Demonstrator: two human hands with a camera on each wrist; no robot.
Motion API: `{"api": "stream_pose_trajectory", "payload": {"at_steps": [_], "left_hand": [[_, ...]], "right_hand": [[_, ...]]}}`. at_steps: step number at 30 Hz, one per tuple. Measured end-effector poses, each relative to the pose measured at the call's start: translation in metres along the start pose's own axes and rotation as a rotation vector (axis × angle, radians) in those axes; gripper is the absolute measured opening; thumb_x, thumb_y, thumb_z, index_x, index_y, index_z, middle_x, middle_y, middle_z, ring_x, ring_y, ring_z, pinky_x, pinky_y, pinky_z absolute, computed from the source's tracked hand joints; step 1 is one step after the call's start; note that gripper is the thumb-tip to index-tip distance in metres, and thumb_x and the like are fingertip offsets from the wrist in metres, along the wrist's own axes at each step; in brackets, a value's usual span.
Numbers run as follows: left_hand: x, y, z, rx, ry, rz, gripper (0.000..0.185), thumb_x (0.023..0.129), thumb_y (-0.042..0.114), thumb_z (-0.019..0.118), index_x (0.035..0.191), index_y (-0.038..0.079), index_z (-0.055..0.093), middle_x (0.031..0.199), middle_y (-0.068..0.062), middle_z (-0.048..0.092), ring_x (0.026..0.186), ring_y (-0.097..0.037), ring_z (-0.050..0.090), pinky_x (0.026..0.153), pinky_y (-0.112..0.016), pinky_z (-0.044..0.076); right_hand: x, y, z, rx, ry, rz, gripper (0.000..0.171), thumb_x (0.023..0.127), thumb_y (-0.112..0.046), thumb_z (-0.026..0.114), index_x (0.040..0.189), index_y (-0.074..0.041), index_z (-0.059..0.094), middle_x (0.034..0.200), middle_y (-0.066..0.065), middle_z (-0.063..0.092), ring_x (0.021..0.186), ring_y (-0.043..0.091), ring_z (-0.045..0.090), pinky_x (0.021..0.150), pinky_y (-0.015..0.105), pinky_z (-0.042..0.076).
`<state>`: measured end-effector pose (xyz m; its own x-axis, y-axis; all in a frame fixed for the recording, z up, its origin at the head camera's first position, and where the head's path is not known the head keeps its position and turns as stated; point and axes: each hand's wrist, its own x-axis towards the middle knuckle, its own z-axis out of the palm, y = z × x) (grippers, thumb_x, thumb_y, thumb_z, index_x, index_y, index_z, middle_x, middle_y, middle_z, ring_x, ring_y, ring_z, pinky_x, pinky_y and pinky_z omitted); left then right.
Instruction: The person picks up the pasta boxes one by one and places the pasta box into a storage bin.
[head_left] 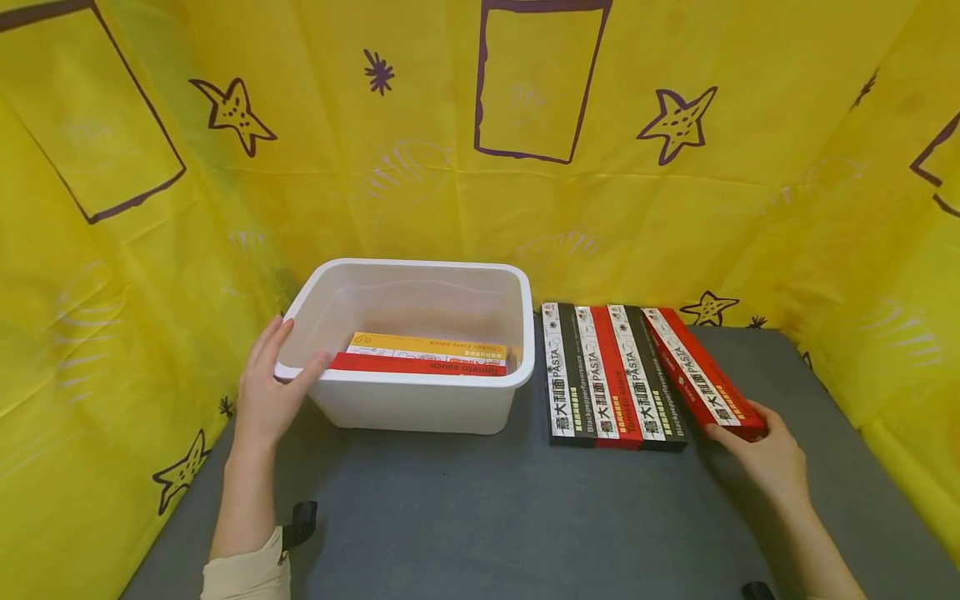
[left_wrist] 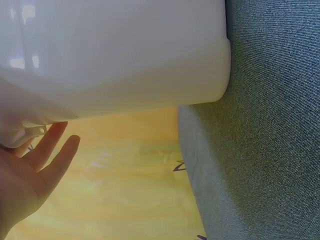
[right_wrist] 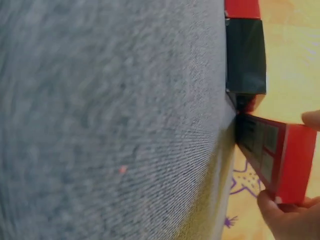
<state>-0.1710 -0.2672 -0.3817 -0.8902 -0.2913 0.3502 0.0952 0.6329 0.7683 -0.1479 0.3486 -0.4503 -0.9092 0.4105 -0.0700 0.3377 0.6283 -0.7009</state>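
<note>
My right hand (head_left: 776, 458) grips the near end of a red pasta box (head_left: 701, 371) between thumb and fingers. That end is raised off the table and the box slants, as the right wrist view also shows. To its left lies a row of pasta boxes (head_left: 609, 375), black and red by turns, side by side. My left hand (head_left: 272, 387) rests at the front left corner of a white plastic bin (head_left: 408, 408), thumb over the rim. In the left wrist view its fingers (left_wrist: 60, 160) look fairly straight, outside the wall. A yellow box (head_left: 427, 342) and a red box (head_left: 416, 364) lie inside.
A grey cloth (head_left: 480, 517) covers the table. Yellow printed curtains (head_left: 435, 200) hang behind the bin and boxes and down both sides. Near each wrist a black strap part (head_left: 302, 523) shows.
</note>
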Motion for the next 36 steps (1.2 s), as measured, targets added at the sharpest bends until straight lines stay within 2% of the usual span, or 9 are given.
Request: {"api": "stream_pose_trajectory", "payload": {"at_steps": [3,6,9,11,18,24,26,30,36], "left_hand": [[0.000,0.000,0.001,-0.013,0.005,-0.008,0.073,0.087,0.040,0.069,0.151,0.020,0.040,0.158,0.001,0.029,0.143,-0.030,0.026,0.104,-0.068,0.026],[0.000,0.000,0.001,-0.027,0.007,-0.014,0.073,0.087,0.039,0.069,0.151,0.021,0.040,0.158,0.002,0.029,0.143,-0.029,0.025,0.103,-0.068,0.027],[0.000,0.000,0.002,-0.039,0.011,-0.014,0.072,0.087,0.039,0.069,0.150,0.021,0.040,0.158,0.003,0.029,0.143,-0.028,0.026,0.104,-0.068,0.027],[0.000,0.000,0.002,-0.043,0.013,-0.016,0.072,0.087,0.039,0.069,0.150,0.021,0.040,0.158,0.004,0.030,0.143,-0.027,0.026,0.104,-0.067,0.027],[-0.001,-0.001,0.003,-0.055,0.020,-0.019,0.072,0.086,0.039,0.070,0.150,0.021,0.041,0.157,0.005,0.030,0.143,-0.025,0.027,0.104,-0.067,0.028],[-0.001,-0.003,0.004,-0.062,0.037,-0.007,0.070,0.086,0.037,0.070,0.149,0.020,0.043,0.156,0.005,0.032,0.142,-0.024,0.028,0.105,-0.065,0.028],[-0.001,-0.003,0.004,-0.063,0.040,-0.005,0.070,0.086,0.036,0.070,0.148,0.019,0.044,0.156,0.005,0.033,0.142,-0.024,0.028,0.106,-0.064,0.028],[0.000,-0.003,0.005,-0.072,0.047,-0.002,0.069,0.086,0.036,0.070,0.148,0.019,0.045,0.155,0.004,0.034,0.142,-0.024,0.029,0.107,-0.063,0.026],[0.000,-0.003,0.005,-0.079,0.050,-0.010,0.068,0.086,0.036,0.070,0.148,0.020,0.045,0.155,0.005,0.034,0.141,-0.023,0.029,0.108,-0.063,0.024]], "right_hand": [[-0.001,-0.002,-0.001,0.042,0.056,0.024,0.090,0.084,-0.049,0.070,0.151,-0.004,0.031,0.140,0.030,0.044,0.115,0.039,0.047,0.083,0.044,0.040],[-0.001,-0.002,-0.002,0.080,0.094,0.035,0.084,0.084,-0.046,0.071,0.150,-0.007,0.036,0.137,0.025,0.049,0.097,0.015,0.054,0.074,0.028,0.038],[-0.002,-0.003,-0.001,0.129,0.122,0.045,0.080,0.084,-0.043,0.073,0.149,-0.010,0.040,0.136,0.022,0.052,0.079,-0.007,0.045,0.068,0.016,0.038],[-0.002,-0.003,-0.001,0.157,0.138,0.049,0.078,0.084,-0.042,0.073,0.148,-0.011,0.041,0.135,0.022,0.053,0.074,-0.014,0.043,0.065,0.012,0.038],[-0.003,-0.008,0.000,0.215,0.228,0.081,0.072,0.081,-0.040,0.076,0.143,-0.016,0.049,0.117,0.004,0.063,0.071,-0.008,0.049,0.060,0.010,0.039],[-0.003,-0.013,0.000,0.310,0.273,0.108,0.069,0.080,-0.039,0.078,0.141,-0.019,0.053,0.126,0.008,0.060,0.081,-0.004,0.052,0.062,0.005,0.041],[-0.003,-0.014,-0.001,0.364,0.282,0.125,0.067,0.080,-0.036,0.078,0.140,-0.019,0.054,0.124,0.003,0.061,0.083,-0.003,0.052,0.063,0.004,0.042],[-0.003,-0.016,-0.003,0.606,0.287,0.175,0.065,0.078,-0.025,0.083,0.137,-0.018,0.058,0.117,-0.006,0.061,0.088,0.002,0.055,0.063,0.005,0.044],[-0.004,-0.020,-0.007,0.914,0.336,0.202,0.053,0.075,-0.012,0.084,0.125,-0.015,0.066,0.103,-0.008,0.064,0.092,0.008,0.055,0.065,0.007,0.047]]}}
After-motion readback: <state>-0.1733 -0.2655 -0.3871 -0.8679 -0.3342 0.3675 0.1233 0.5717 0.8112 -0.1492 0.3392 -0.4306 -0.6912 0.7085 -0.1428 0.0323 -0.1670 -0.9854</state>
